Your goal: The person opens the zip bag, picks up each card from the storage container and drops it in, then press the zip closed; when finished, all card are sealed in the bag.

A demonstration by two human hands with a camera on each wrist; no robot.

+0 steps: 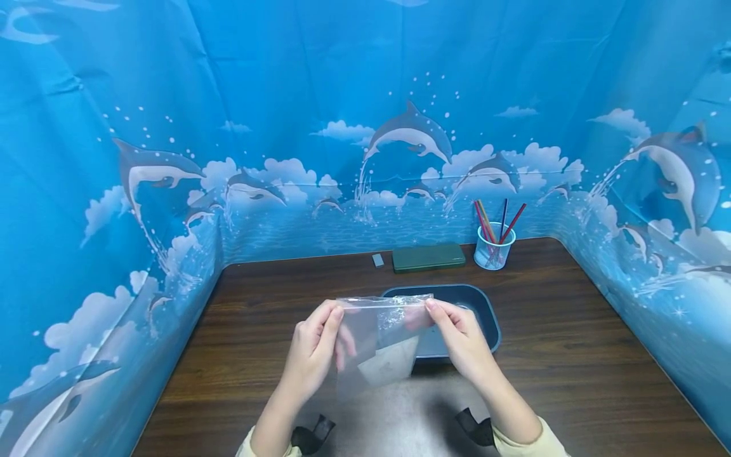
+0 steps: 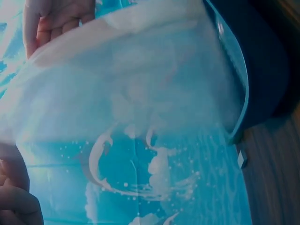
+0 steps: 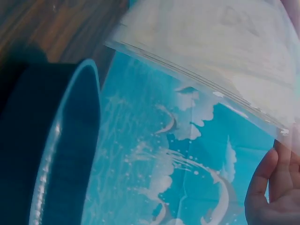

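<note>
A clear plastic bag point(image 1: 365, 336) hangs upright between my two hands, its top edge stretched across. My left hand point(image 1: 311, 346) pinches the top left corner between thumb and fingers; some of its fingers show through the film. At the other top corner, my right hand point(image 1: 465, 339) pinches the bag the same way. A whitish flat piece point(image 1: 391, 360) shows low in the bag in the head view; it also fills much of the bag in the right wrist view. Behind the bag stands a dark blue tray point(image 1: 492, 317), partly hidden by it.
At the back of the wooden table point(image 1: 577, 330) lie a green case point(image 1: 428, 258) and a small grey block point(image 1: 378, 260). A light blue mesh cup point(image 1: 494, 251) holds several pencils. A dolphin-print curtain point(image 1: 320, 95) encloses the table's back and sides.
</note>
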